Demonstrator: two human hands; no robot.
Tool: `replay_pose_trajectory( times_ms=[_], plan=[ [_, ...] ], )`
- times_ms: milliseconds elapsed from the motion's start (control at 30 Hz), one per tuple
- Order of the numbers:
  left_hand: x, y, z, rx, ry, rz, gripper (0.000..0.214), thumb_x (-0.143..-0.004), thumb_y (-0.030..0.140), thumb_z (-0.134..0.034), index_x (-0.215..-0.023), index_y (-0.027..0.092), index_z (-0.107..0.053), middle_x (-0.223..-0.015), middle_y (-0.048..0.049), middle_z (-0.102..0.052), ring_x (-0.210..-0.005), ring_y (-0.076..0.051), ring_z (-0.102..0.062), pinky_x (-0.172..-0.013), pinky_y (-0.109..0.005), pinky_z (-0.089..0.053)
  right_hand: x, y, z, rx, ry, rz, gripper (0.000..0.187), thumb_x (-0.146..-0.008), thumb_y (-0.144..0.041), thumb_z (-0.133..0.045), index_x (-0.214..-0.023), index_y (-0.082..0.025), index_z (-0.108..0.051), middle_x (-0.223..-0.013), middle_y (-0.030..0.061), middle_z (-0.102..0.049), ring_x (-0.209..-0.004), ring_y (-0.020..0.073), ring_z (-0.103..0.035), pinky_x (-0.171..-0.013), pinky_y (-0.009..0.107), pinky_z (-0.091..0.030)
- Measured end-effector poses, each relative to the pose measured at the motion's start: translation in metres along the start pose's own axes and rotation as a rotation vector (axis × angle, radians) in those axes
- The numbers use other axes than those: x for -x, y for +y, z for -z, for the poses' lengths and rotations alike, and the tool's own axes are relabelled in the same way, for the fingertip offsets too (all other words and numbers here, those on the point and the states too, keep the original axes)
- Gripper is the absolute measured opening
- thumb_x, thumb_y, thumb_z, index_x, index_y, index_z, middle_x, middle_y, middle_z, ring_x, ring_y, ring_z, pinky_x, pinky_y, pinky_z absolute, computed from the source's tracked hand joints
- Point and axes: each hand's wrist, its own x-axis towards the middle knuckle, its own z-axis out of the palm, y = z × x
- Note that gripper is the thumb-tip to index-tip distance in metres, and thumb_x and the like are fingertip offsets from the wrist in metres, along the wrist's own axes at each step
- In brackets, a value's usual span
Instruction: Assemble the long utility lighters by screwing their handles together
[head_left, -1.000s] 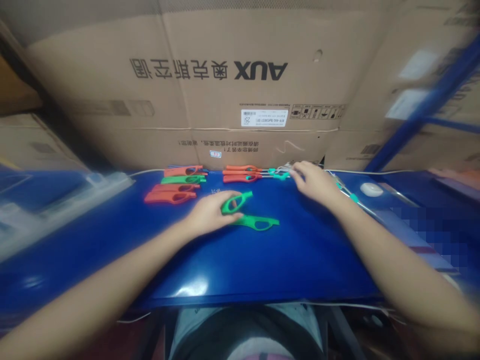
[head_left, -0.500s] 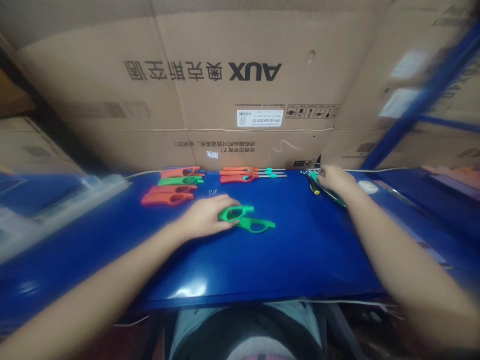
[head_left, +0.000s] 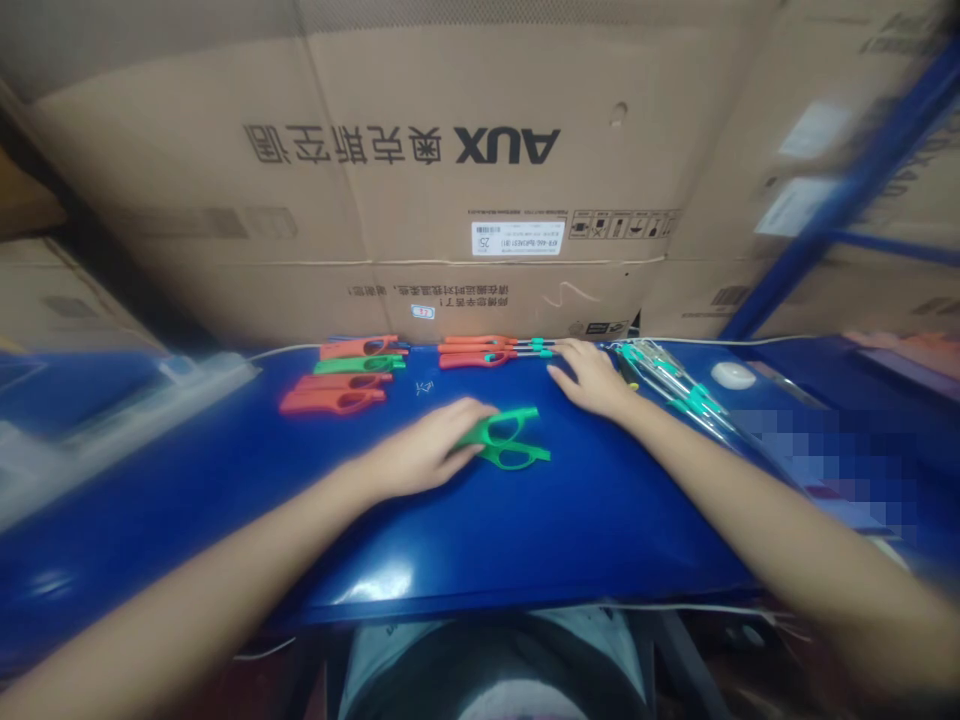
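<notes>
My left hand [head_left: 431, 447] is closed on the near end of a green lighter handle shell [head_left: 504, 427] with an oval opening. A second green lighter handle shell [head_left: 517, 457] lies on the blue table just below it, its left end partly hidden. My right hand [head_left: 592, 375], thumb apart from the fingers, lies at the tips of two long-nosed lighters with thin metal rods, an orange one [head_left: 472, 343] and a red one [head_left: 472, 358]. Nothing shows in its fingers. Right of it lies a bundle of metal rods with teal parts [head_left: 679, 385].
Orange and red handle shells [head_left: 337, 392] and a green one [head_left: 360, 364] lie at the back left. A dark screwdriver with a yellow end [head_left: 630, 375] is partly behind my right wrist. A white round object [head_left: 733, 376] sits farther right. A cardboard wall [head_left: 405, 220] closes off the back.
My right hand has come away from the rod bundle and moved left to the tips of the two lighters. My left hand has shifted slightly right with the green handle shell.
</notes>
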Motion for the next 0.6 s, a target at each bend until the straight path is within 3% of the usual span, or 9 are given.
replay_pose_trajectory(
  times_ms=[100, 167, 400, 600],
  plan=[
    [-0.001, -0.005, -0.006, -0.064, -0.012, -0.026, 0.046, -0.104, 0.029, -0.052, -0.15, 0.025, -0.044, -0.14, -0.0115, -0.057, -0.129, -0.026, -0.053, -0.111, -0.046, -0.044, -0.001, -0.001, -0.016, -0.047, -0.025, 0.047, 0.054, -0.101, -0.046, -0.041, -0.147, -0.017, -0.05, -0.158, 0.0151, -0.047, -0.145, 0.0345, -0.041, -0.119, 0.059, -0.031],
    [-0.001, -0.006, -0.008, -0.082, -0.038, -0.032, 0.043, -0.105, 0.032, -0.052, -0.147, 0.025, -0.049, -0.137, -0.0107, -0.061, -0.125, -0.026, -0.055, -0.11, -0.047, -0.043, -0.002, 0.004, -0.021, -0.069, -0.04, 0.047, 0.054, -0.1, -0.045, -0.043, -0.145, -0.017, -0.05, -0.156, 0.0172, -0.049, -0.144, 0.0365, -0.043, -0.116, 0.063, -0.033],
    [-0.002, -0.006, -0.005, -0.001, -0.057, -0.062, 0.042, -0.102, 0.035, -0.057, -0.142, 0.024, -0.056, -0.131, -0.0106, -0.067, -0.119, -0.025, -0.059, -0.106, -0.042, -0.046, -0.002, 0.014, -0.018, -0.101, -0.011, 0.059, 0.04, -0.096, -0.036, -0.048, -0.131, -0.019, -0.059, -0.133, 0.0172, -0.061, -0.122, 0.0346, -0.055, -0.101, 0.054, -0.046],
    [-0.001, -0.006, 0.002, 0.015, -0.097, -0.068, 0.041, -0.1, 0.031, -0.059, -0.142, 0.026, -0.058, -0.129, -0.0086, -0.068, -0.116, -0.023, -0.06, -0.104, -0.039, -0.047, -0.001, 0.014, -0.011, -0.129, -0.072, 0.144, 0.023, -0.095, -0.028, -0.047, -0.109, -0.02, -0.064, -0.117, 0.0145, -0.064, -0.111, 0.031, -0.057, -0.096, 0.049, -0.047]
  ],
)
